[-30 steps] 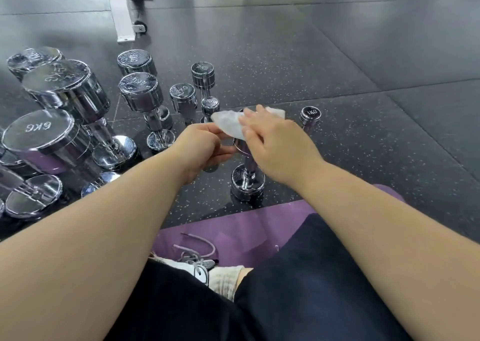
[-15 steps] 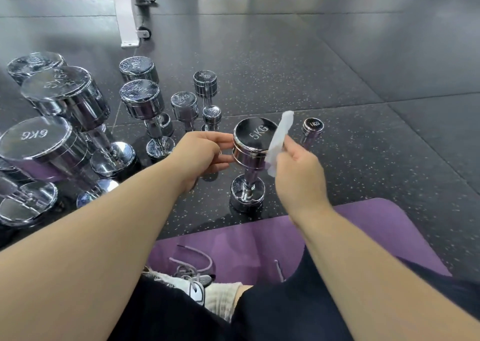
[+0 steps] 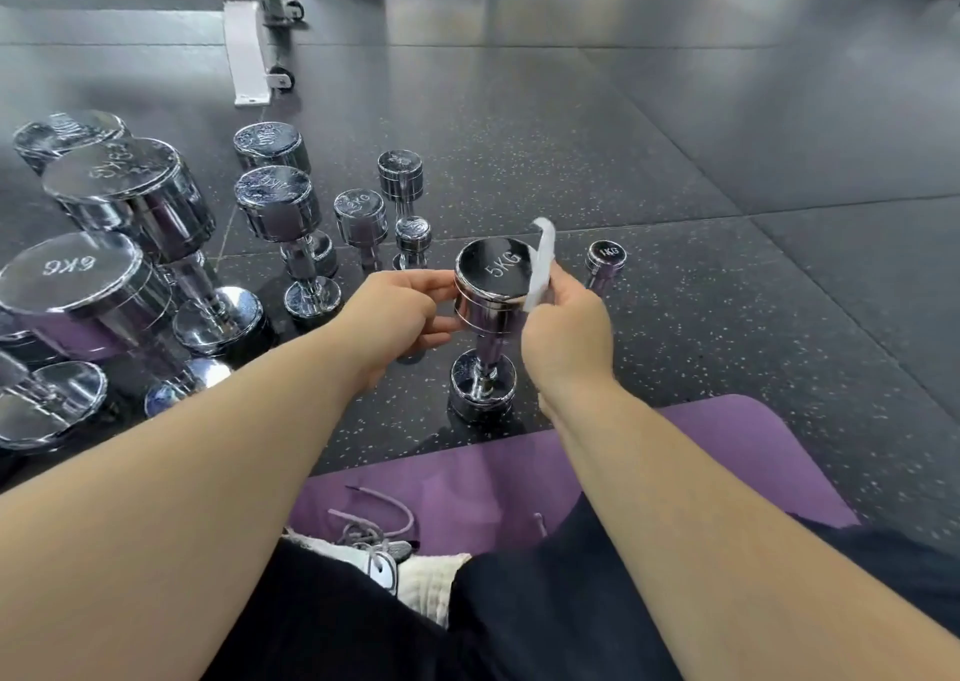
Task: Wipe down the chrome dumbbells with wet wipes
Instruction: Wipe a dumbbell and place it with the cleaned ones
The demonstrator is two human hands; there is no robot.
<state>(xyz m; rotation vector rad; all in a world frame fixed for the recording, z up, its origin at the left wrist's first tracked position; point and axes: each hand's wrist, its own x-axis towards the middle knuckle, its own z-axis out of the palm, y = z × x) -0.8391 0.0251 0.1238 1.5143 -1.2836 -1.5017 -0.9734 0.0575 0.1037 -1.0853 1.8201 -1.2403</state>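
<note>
A chrome dumbbell marked 5KG (image 3: 492, 285) stands upright on the dark floor in front of me. My left hand (image 3: 395, 311) grips the left side of its top head with curled fingers. My right hand (image 3: 566, 332) pinches a white wet wipe (image 3: 540, 265) against the right side of that same head; the wipe stands up past the rim. The dumbbell's lower head (image 3: 483, 389) rests on the floor just beyond the purple mat.
Several more chrome dumbbells stand upright at the left, among them a 6KG one (image 3: 78, 285), and a small 1KG one (image 3: 605, 259) is at the right. A purple mat (image 3: 727, 452) lies under my legs. A white bench frame (image 3: 249, 51) is far left.
My right hand has lifted the wipe off the top face of the 5KG dumbbell and brought it down to the head's right side. The left hand keeps its hold.
</note>
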